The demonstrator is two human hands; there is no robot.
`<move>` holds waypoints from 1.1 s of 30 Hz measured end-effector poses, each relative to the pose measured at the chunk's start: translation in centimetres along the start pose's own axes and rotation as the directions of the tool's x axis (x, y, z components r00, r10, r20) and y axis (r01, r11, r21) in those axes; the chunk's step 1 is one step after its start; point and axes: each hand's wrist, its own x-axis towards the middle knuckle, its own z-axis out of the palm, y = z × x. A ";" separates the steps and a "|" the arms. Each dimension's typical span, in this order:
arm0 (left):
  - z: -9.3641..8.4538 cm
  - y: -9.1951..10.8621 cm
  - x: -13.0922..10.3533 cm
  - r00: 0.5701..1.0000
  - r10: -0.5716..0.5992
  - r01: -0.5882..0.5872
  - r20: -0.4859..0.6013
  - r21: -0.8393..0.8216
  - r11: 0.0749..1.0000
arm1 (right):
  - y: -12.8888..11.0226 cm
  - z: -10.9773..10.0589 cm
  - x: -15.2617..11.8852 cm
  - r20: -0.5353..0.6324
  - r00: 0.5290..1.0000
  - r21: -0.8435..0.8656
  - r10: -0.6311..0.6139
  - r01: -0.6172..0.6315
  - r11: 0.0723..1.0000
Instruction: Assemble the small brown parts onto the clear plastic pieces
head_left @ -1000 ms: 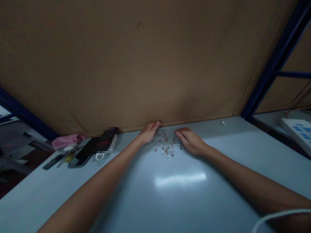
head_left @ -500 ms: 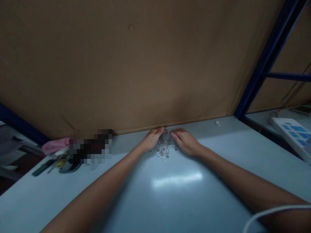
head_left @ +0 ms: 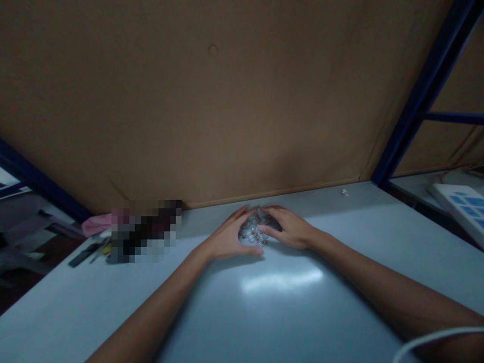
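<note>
Small clear pieces [head_left: 251,234], some with copper-brown parts, lay loosely heaped together on the worktop [head_left: 280,322], partly hidden.

And over on the left, pink cloth [head_left: 97,225] lies beside a blurred dark patch; across at the right, a small white scrap [head_left: 344,192] sits near the tan panel [head_left: 242,101], blue frame [head_left: 412,108] slanting past!

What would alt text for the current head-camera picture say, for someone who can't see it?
Two bare hands, left and right, curve around a small pile of clear and brownish pieces on a pale table, before a brown panel. A pink cloth lies at far left.
</note>
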 end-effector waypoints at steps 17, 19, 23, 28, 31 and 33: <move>3.3 0.5 2.4 0.996 0.044 -0.041 -0.079 0.042 0.998 | 0.4 1.0 -0.1 0.047 0.999 -0.031 0.002 -0.001 1.000; 3.3 0.8 2.0 0.993 0.048 -0.047 -0.107 0.013 0.999 | 0.2 1.0 -0.1 0.051 0.999 -0.026 0.001 0.000 1.000; 3.2 1.5 1.2 0.990 0.041 -0.045 -0.135 -0.021 0.999 | 0.2 1.2 0.0 0.029 1.000 -0.035 0.004 -0.003 0.999; 3.3 1.3 0.9 0.988 0.017 -0.013 -0.155 0.029 0.999 | 0.4 1.3 0.1 0.026 0.999 -0.057 0.026 -0.025 0.998; 3.4 1.0 1.0 0.988 0.019 -0.010 -0.155 0.055 0.998 | 0.2 1.0 0.1 0.033 0.999 -0.065 0.021 -0.019 0.998; 3.4 0.8 1.2 0.988 0.035 -0.026 -0.153 0.062 0.998 | -0.1 0.8 0.1 0.033 0.999 -0.064 0.010 -0.008 0.998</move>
